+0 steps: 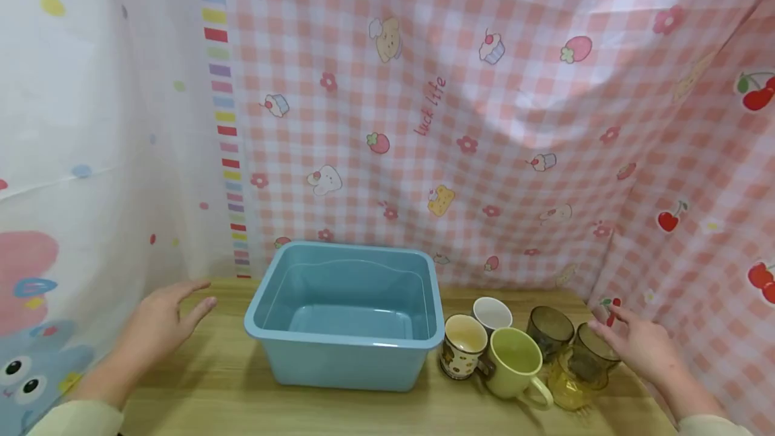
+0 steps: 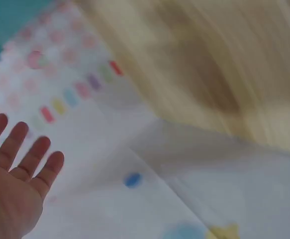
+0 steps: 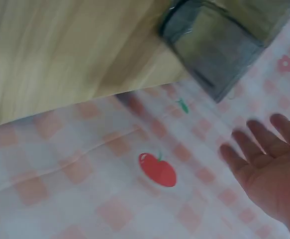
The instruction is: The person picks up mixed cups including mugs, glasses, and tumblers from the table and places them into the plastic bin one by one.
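Note:
My left hand (image 1: 159, 318) hovers left of a blue plastic basin (image 1: 345, 362), fingers extended and holding nothing; the left wrist view shows the same palm (image 2: 15, 184) with spread fingers. On the right, my right hand (image 1: 646, 348) is held out beside a dark tinted glass (image 1: 595, 348), its fingers straight. In the right wrist view that glass (image 3: 219, 50) stands apart from the fingertips (image 3: 229, 152). Around it are a yellow glass (image 1: 572, 385), another dark glass (image 1: 549, 332), a green mug (image 1: 513, 365), a patterned mug (image 1: 461, 348) and a white cup (image 1: 492, 315).
The wooden table (image 1: 206, 382) carries the basin near its middle, with the cups grouped at the right. A pink checked curtain (image 1: 363, 113) hangs close behind. White printed cloth (image 1: 145, 153) borders the left side, and cherry-print cloth (image 1: 696, 173) borders the right.

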Demonstrator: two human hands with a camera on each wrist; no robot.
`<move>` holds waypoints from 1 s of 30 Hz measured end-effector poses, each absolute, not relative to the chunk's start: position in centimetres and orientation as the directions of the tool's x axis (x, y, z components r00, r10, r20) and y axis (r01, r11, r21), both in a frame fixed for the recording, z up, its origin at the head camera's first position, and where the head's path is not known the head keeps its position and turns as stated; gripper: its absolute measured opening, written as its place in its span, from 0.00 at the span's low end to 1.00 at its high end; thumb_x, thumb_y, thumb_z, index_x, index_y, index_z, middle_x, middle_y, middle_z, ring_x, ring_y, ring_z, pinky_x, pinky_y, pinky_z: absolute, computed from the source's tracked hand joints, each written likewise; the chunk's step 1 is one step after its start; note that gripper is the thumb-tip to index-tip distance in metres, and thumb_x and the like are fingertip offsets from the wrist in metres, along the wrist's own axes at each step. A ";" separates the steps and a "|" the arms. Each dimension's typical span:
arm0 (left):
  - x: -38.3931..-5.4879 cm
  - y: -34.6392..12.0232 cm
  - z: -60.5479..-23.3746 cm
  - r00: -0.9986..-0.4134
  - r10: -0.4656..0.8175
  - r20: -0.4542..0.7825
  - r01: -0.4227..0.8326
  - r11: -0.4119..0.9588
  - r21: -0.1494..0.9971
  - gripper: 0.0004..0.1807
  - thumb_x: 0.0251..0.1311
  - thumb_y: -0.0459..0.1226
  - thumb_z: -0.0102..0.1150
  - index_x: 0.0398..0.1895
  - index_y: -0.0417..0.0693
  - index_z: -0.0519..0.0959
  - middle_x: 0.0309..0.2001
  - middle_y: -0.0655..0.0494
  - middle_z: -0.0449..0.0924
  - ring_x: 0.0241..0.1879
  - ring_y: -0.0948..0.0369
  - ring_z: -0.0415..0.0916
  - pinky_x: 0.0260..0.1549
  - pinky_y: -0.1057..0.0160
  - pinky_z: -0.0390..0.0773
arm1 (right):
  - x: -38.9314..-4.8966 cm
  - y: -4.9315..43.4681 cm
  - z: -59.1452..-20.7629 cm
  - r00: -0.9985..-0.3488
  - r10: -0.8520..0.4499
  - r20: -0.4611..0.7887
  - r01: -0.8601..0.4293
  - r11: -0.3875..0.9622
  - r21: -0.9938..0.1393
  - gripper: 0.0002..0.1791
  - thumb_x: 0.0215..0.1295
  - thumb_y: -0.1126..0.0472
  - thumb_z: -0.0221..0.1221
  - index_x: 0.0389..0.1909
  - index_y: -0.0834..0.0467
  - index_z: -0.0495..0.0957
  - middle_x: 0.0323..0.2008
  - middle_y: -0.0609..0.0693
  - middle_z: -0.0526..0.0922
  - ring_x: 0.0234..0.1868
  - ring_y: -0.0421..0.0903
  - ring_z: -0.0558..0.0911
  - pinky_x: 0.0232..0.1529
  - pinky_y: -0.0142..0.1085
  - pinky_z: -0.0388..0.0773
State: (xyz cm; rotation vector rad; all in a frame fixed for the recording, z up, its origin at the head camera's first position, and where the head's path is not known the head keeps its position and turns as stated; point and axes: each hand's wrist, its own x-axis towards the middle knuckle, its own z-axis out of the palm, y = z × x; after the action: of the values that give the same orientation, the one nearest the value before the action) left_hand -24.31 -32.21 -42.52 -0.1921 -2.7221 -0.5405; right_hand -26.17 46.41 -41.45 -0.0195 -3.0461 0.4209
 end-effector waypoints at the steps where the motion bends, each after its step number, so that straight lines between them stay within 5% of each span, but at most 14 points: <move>1: -24.0 -31.7 -42.2 -0.910 0.051 0.412 0.214 0.908 0.360 0.30 0.77 0.53 0.61 0.68 0.38 0.79 0.65 0.28 0.80 0.43 0.39 0.86 0.56 0.27 0.79 | -26.2 46.2 -41.2 -0.996 0.042 0.079 0.018 0.959 -0.283 0.50 0.80 0.29 0.48 0.75 0.72 0.65 0.57 0.79 0.81 0.53 0.78 0.83 0.46 0.64 0.82; 3: -23.3 -30.4 -41.9 -0.873 0.034 0.486 0.254 0.883 0.395 0.25 0.76 0.50 0.63 0.65 0.41 0.81 0.62 0.31 0.83 0.38 0.44 0.88 0.51 0.29 0.82 | -26.3 45.8 -40.9 -0.992 0.065 0.106 0.030 0.952 -0.305 0.46 0.80 0.30 0.48 0.70 0.69 0.73 0.51 0.73 0.87 0.49 0.72 0.86 0.42 0.59 0.83; 6: -22.4 -28.4 -42.0 -0.792 0.067 0.607 0.358 0.856 0.373 0.23 0.70 0.46 0.71 0.62 0.45 0.83 0.60 0.38 0.86 0.47 0.42 0.88 0.51 0.34 0.83 | -26.3 44.9 -40.6 -0.985 0.062 0.164 0.006 0.945 -0.326 0.40 0.80 0.32 0.51 0.65 0.67 0.79 0.53 0.71 0.88 0.53 0.71 0.86 0.45 0.60 0.83; 10: -22.1 -26.6 -42.8 -0.646 0.159 0.747 0.494 0.833 0.250 0.24 0.52 0.41 0.83 0.53 0.48 0.88 0.55 0.49 0.91 0.55 0.45 0.85 0.57 0.53 0.80 | -26.2 43.4 -40.3 -0.978 0.032 0.205 -0.040 0.941 -0.336 0.38 0.80 0.35 0.54 0.64 0.67 0.80 0.54 0.71 0.87 0.54 0.71 0.85 0.49 0.64 0.81; 13: -22.2 -26.0 -43.3 -0.588 0.200 0.784 0.535 0.823 0.191 0.23 0.45 0.42 0.85 0.47 0.50 0.90 0.51 0.52 0.92 0.54 0.46 0.86 0.59 0.52 0.78 | -26.3 42.2 -40.0 -0.983 0.015 0.184 -0.051 0.936 -0.349 0.40 0.81 0.34 0.52 0.66 0.68 0.77 0.58 0.72 0.85 0.57 0.73 0.84 0.52 0.66 0.81; 17: -22.2 -25.8 -43.8 -0.591 0.193 0.783 0.529 0.826 0.196 0.22 0.44 0.43 0.85 0.45 0.52 0.90 0.50 0.53 0.93 0.56 0.43 0.85 0.59 0.36 0.78 | -26.6 40.8 -39.7 -0.986 -0.006 0.170 -0.070 0.926 -0.372 0.41 0.81 0.33 0.52 0.68 0.69 0.76 0.62 0.73 0.83 0.59 0.73 0.83 0.52 0.65 0.83; 19: -22.1 -25.8 -44.1 -0.592 0.180 0.785 0.526 0.825 0.207 0.22 0.43 0.43 0.85 0.44 0.52 0.90 0.49 0.53 0.93 0.56 0.42 0.86 0.60 0.35 0.78 | -26.7 40.2 -39.7 -0.983 -0.020 0.182 -0.088 0.922 -0.377 0.40 0.81 0.35 0.53 0.67 0.69 0.77 0.62 0.72 0.84 0.58 0.72 0.84 0.53 0.64 0.84; 26: -21.7 -25.8 -44.8 -0.521 0.206 0.828 0.576 0.801 0.163 0.22 0.50 0.54 0.82 0.43 0.52 0.91 0.48 0.56 0.94 0.53 0.45 0.88 0.66 0.58 0.75 | -27.0 38.3 -39.9 -0.975 -0.048 0.215 -0.127 0.920 -0.370 0.37 0.80 0.35 0.55 0.64 0.66 0.80 0.60 0.68 0.86 0.56 0.70 0.86 0.53 0.64 0.83; 30: -21.5 -25.7 -44.9 -0.501 0.212 0.839 0.602 0.782 0.162 0.23 0.57 0.58 0.78 0.43 0.51 0.91 0.49 0.54 0.94 0.53 0.44 0.88 0.72 0.73 0.65 | -26.8 37.1 -39.8 -0.975 -0.063 0.214 -0.145 0.908 -0.393 0.35 0.79 0.36 0.57 0.64 0.65 0.80 0.59 0.67 0.87 0.57 0.71 0.85 0.53 0.64 0.83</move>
State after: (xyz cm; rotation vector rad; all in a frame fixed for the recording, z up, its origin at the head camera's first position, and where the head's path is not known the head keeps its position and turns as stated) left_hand -21.53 -25.70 -44.92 -0.6049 -2.0818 -0.5566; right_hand -26.83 37.14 -39.81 0.1589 -2.8746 0.6139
